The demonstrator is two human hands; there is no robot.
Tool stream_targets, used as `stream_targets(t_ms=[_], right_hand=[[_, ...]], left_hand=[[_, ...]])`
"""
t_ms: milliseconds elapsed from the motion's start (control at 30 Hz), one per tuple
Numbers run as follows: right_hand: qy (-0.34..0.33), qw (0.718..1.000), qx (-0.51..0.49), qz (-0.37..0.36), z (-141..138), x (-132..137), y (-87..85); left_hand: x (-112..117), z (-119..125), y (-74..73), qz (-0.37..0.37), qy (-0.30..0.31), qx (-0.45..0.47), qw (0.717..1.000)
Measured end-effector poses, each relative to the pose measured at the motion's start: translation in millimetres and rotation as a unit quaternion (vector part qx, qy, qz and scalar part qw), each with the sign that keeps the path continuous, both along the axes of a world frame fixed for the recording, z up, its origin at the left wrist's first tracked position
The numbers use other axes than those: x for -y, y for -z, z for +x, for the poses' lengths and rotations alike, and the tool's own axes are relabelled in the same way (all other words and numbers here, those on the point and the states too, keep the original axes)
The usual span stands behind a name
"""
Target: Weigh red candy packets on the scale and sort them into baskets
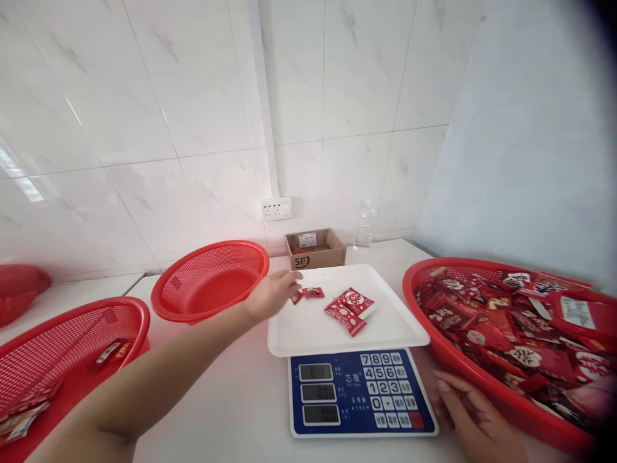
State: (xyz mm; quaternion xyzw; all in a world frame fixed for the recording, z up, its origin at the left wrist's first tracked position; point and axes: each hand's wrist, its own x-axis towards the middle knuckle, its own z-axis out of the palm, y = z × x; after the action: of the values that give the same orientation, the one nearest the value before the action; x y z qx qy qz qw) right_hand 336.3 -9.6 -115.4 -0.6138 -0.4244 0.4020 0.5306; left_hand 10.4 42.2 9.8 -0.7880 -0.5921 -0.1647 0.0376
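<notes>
My left hand (274, 293) reaches over the left side of the scale's white tray (299, 334), its fingers curled around a small red packet (296, 297). Just right of it lies another small red packet (314, 292). Larger red-and-white snack packets (354, 298) overlap at the tray's middle. Below the tray is the blue keypad panel of the digital scale (354, 415), its displays lit too dimly to read surely. Beside the panel's right edge, my right hand (475, 418) rests low with thumb and forefinger extended, holding nothing visible; its other fingers are partly hidden.
A red basket (417, 273) heaped with red packets stands at right. Two red baskets are at left: one farther back (161, 308), one nearer (139, 315) with a few packets. Behind the tray sit a cardboard box (321, 259) and a clear bottle (365, 228) by the tiled wall.
</notes>
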Motion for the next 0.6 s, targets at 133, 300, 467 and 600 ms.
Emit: stream_targets(t_ms=[133,300,467,600], right_hand=[[0.002,1.0,0.001,0.0,1,-1,0.0],[0.012,1.0,-0.011,-0.016,1,-2,-1.4],[0.016,0.999,-0.025,-0.024,-3,1,-7.5],[0.0,1.0,-0.011,-0.02,-2,1,-5.6]], left_hand=[[11,-54,-26.7,0.02,-0.097,0.015,0.995],[23,-107,-38.0,0.01,-0.202,0.014,0.979],[16,-80,-16.5,-0.037,-0.143,0.014,0.989],[2,-8,5.6,-0.12,0.004,0.027,0.992]])
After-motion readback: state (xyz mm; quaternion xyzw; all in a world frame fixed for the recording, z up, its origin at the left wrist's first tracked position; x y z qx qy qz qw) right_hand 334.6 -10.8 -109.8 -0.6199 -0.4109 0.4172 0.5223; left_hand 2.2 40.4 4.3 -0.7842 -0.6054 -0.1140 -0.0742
